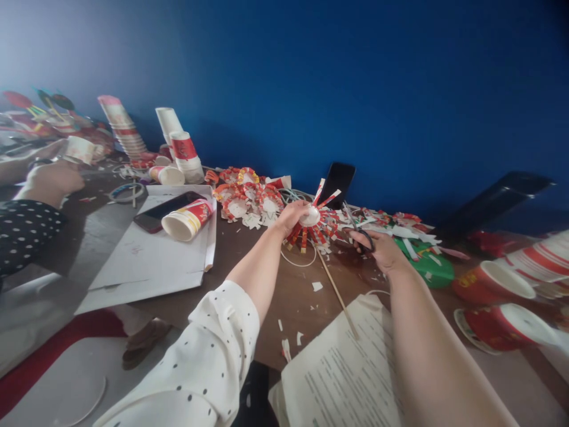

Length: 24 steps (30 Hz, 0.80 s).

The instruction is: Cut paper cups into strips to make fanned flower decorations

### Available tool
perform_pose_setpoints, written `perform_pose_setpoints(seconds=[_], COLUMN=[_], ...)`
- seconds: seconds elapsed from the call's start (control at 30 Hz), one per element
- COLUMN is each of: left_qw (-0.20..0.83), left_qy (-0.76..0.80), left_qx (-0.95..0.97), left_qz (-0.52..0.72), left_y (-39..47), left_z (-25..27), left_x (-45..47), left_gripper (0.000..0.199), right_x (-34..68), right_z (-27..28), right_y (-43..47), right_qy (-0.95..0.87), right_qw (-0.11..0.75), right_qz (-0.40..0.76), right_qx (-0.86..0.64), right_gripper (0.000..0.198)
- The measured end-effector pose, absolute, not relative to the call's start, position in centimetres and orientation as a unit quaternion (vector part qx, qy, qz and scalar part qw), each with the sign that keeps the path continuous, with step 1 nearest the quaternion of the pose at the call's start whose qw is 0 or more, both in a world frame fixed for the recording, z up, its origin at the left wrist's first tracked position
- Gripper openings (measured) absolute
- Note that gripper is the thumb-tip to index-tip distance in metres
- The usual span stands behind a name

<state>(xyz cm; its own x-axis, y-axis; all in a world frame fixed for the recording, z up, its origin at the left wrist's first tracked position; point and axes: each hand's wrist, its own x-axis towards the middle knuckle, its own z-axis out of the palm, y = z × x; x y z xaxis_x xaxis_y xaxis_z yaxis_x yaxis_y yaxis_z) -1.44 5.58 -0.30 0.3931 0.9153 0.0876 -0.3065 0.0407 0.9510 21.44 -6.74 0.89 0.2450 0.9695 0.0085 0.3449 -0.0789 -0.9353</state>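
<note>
My left hand (pixel 294 217) grips a paper cup (pixel 310 217) cut into strips that fan out round its white base, red and white in colour. Just to the right, my right hand (pixel 377 246) is closed round the dark handles of a pair of scissors (pixel 365 238), whose blades point up and toward the cut cup. Whether the blades touch a strip I cannot tell. Beyond the left hand lies a heap of cut paper-cup flowers (pixel 249 196). A thin wooden stick (pixel 335 284) slants across the table below the cup.
A phone (pixel 340 181) leans against the blue wall. Printed sheets (pixel 342 367) lie in front. Left are a white box (pixel 146 261), a second phone (pixel 166 210) and stacked cups (pixel 186 157). A co-worker's hands (pixel 56 178) hold a cup. Paper bowls (pixel 498 281) stand right, beside scraps.
</note>
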Motion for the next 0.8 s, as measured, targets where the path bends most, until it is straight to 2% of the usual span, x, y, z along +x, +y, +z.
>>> perform_pose_setpoints(seconds=[0.33,0.8], left_qw=[0.666,0.657], left_qy=[0.294,0.297], left_qx=[0.504,0.516], left_qz=[0.465,0.462], left_y=[5.55,5.56], left_z=[-0.20,-0.31], left_x=[-1.39,-1.28], left_gripper=[0.018,0.016], right_x=[21.08,21.20], right_z=[1.12,0.91], right_y=[-6.86,-6.70], right_qy=[-0.501,-0.501], right_qw=[0.398,0.446], right_qz=[0.376,0.353], right_qx=[-0.670,-0.653], right_gripper=[0.040,0.036])
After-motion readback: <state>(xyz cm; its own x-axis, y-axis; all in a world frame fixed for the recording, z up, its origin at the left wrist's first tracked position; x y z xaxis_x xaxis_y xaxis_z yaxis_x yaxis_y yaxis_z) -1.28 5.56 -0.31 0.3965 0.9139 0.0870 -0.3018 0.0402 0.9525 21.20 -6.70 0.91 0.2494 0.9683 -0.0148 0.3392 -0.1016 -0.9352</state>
